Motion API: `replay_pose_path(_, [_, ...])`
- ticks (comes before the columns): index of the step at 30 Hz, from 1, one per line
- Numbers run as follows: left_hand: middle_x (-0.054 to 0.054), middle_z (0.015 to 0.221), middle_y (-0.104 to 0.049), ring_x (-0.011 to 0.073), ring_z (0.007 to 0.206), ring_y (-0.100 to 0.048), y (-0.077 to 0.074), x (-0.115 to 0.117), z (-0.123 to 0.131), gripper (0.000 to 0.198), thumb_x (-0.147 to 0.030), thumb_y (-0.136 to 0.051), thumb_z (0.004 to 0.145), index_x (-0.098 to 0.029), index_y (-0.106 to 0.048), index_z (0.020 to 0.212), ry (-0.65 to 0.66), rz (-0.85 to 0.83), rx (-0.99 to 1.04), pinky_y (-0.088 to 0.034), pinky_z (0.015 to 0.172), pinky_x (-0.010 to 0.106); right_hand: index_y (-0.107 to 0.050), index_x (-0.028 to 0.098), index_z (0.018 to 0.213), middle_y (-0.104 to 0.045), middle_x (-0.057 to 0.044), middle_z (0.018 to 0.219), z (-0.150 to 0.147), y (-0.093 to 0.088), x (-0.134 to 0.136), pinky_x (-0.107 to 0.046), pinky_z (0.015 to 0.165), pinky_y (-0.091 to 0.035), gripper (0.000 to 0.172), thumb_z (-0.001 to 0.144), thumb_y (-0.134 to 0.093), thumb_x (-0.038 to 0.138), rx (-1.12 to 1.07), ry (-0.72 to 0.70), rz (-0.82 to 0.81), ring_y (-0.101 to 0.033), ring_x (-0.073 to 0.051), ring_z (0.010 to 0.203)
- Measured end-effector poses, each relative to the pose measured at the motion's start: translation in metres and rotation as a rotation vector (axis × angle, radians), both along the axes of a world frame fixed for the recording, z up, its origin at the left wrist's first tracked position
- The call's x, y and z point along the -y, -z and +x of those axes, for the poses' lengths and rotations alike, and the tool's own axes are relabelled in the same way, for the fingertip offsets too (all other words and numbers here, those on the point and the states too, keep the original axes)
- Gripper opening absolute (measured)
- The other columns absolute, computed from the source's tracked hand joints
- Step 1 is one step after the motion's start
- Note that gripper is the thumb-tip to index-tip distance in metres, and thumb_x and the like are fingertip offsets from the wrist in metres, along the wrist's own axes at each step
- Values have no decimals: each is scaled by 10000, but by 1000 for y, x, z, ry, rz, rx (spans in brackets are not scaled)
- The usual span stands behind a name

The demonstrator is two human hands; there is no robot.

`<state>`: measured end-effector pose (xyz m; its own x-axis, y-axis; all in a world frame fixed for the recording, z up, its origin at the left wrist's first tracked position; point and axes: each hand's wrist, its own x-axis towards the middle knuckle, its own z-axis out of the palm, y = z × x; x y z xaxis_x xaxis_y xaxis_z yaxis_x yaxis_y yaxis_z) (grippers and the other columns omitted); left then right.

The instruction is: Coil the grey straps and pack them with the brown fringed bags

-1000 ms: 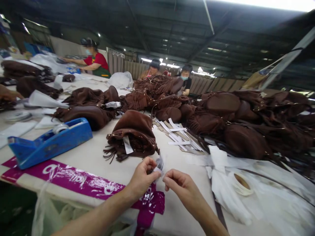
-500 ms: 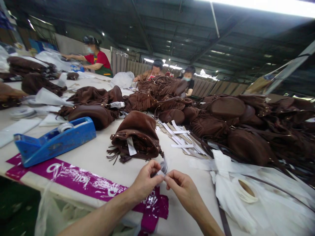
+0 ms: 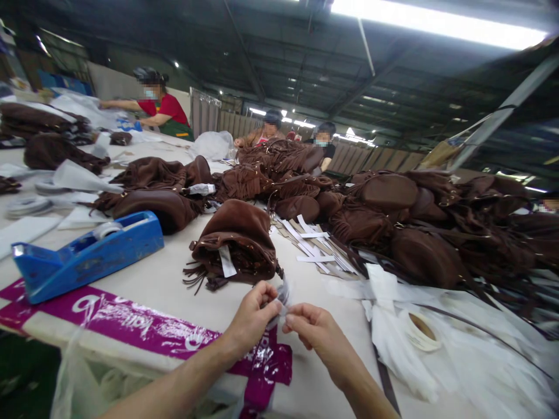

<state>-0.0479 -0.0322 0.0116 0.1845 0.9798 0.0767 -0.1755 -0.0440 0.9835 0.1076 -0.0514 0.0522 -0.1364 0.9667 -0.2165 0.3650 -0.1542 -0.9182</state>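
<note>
My left hand (image 3: 254,317) and my right hand (image 3: 311,330) meet fingertip to fingertip over the near edge of the cream table (image 3: 170,279). Both pinch a small clear wrapper (image 3: 283,295) that sticks up between them. Just beyond the hands lies a brown fringed bag (image 3: 238,244) with a white paper strip on it. The strap end of that bag reaches toward the wrapper.
A blue tape dispenser (image 3: 85,256) sits at the left above a magenta printed bag (image 3: 144,331). A tape roll (image 3: 419,330) and white plastic lie at the right. Heaps of brown bags (image 3: 414,227) fill the far table. Three people work at the back.
My two hands have drawn closer together on the wrapper. The view has shifted a little; the objects on the table stay where they were.
</note>
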Motion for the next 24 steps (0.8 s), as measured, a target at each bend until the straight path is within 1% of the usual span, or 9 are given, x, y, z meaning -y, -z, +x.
replay_pose_path(1, [-61,636,-451,80,565,-392,-1,-1,-1,148,-254,-581,734,-177,-481,813,10,-1,-11,-311,547,206,-590,163,846,-712,-34,702,1,-1,0,-258,557,-338,262,692,-625,372,-20,17,-37,-506,-130,565])
replay_pose_path(3, [-63,623,-451,77,548,-389,-3,-2,-3,156,-253,-587,718,-176,-482,804,38,-17,-20,-309,536,204,-542,173,882,-716,-28,676,2,0,1,-263,595,-374,313,649,-656,349,-43,50,-29,-555,-148,599])
replay_pose_path(5, [-68,603,-441,75,526,-382,-4,-2,-4,166,-266,-587,712,-179,-474,797,64,-44,-8,-299,518,203,-511,188,845,-706,-16,640,-1,3,0,-279,637,-407,307,638,-661,357,-78,61,27,-604,-173,639])
replay_pose_path(7, [-67,596,-439,77,522,-386,-7,-1,-5,164,-279,-578,723,-183,-467,795,64,-47,-14,-293,511,202,-490,201,813,-692,-4,608,-5,8,0,-284,625,-416,293,636,-655,367,-105,74,60,-621,-185,637])
replay_pose_path(14, [-56,607,-453,106,574,-407,-22,7,-11,65,-230,-513,755,-188,-468,777,31,75,-301,-302,556,221,-475,204,846,-654,33,558,-10,20,0,-236,486,-325,271,663,-638,320,-101,107,60,-552,-141,512])
replay_pose_path(17, [-58,603,-451,119,588,-413,-31,8,-15,44,-227,-493,771,-194,-464,767,24,137,-431,-291,571,235,-491,185,917,-633,54,549,-9,21,-2,-231,493,-329,313,676,-642,316,-80,101,57,-517,-121,482])
replay_pose_path(20, [-54,617,-456,129,613,-430,-38,6,-19,33,-211,-470,772,-196,-455,747,31,176,-513,-285,594,245,-502,176,964,-668,28,637,-10,21,-4,-256,563,-395,351,681,-651,318,-75,104,99,-562,-142,564])
replay_pose_path(22, [-51,636,-454,133,639,-440,-40,5,-21,42,-199,-464,767,-195,-449,728,33,191,-527,-286,614,248,-534,182,907,-670,10,697,-11,20,-5,-275,608,-415,319,657,-678,318,-11,151,173,-585,-161,631])
replay_pose_path(24, [-53,639,-441,134,648,-440,-38,4,-22,54,-193,-462,767,-195,-444,716,26,201,-519,-287,626,249,-560,194,780,-638,16,683,-13,18,-4,-277,613,-399,230,641,-695,319,99,196,261,-569,-164,640])
